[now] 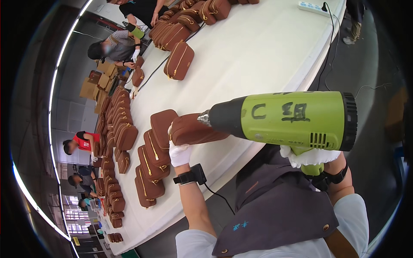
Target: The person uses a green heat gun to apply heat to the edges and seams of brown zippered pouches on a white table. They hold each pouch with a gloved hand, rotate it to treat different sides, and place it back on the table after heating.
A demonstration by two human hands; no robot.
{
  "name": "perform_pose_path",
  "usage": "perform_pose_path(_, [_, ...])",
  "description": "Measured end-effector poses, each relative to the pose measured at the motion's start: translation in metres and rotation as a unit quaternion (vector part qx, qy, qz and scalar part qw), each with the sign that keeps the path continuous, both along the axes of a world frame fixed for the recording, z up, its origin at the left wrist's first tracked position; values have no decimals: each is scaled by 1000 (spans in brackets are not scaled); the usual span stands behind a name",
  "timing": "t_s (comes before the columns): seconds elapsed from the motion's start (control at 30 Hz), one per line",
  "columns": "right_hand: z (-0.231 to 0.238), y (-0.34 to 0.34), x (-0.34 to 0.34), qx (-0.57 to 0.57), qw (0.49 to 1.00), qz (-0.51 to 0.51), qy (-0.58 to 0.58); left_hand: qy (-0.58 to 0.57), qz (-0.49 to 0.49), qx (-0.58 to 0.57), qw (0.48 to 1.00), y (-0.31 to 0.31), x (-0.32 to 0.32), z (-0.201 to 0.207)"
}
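My right hand (310, 157), in a white glove, is wrapped round the grip of a green and black heat gun (297, 120). The gun's metal nozzle lies over a brown zip pouch (195, 130) and points left along it; whether they touch I cannot tell. That pouch is gripped at its left end by my gloved left hand (179, 153), whose fingers are partly hidden behind it. Just left of my hand, several brown pouches with gold zips (155, 155) lie overlapped in a row on the white table.
More brown pouches stand in long rows (122, 124) on the far left and in a heap (172, 32) at the top. One pouch (180, 61) lies apart. A power strip (316, 7) with cords sits at the table's upper right. Several co-workers (116, 45) work along the far side.
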State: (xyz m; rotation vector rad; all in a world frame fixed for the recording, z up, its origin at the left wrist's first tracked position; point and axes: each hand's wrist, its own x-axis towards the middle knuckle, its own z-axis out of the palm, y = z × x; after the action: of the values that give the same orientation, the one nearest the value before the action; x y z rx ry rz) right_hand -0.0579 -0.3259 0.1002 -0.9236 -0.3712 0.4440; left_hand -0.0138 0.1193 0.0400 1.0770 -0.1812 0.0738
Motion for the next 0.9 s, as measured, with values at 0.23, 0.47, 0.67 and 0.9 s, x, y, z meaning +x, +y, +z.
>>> perform_pose_path(0.23, [0, 1, 8, -94, 996, -6, -1, 68, 77, 99, 990, 10, -22, 11])
perform_pose_path(0.47, [-4, -9, -6, -130, 988, -64, 55, 114, 174, 301, 931, 7, -54, 1])
perform_pose_path(0.67, [-21, 7, -6, -29, 986, -25, -165, 143, 189, 326, 915, 26, -59, -31])
perform_pose_path(0.9, [-10, -1, 4, -177, 983, -29, 27, 119, 216, 404, 881, 39, -86, -50])
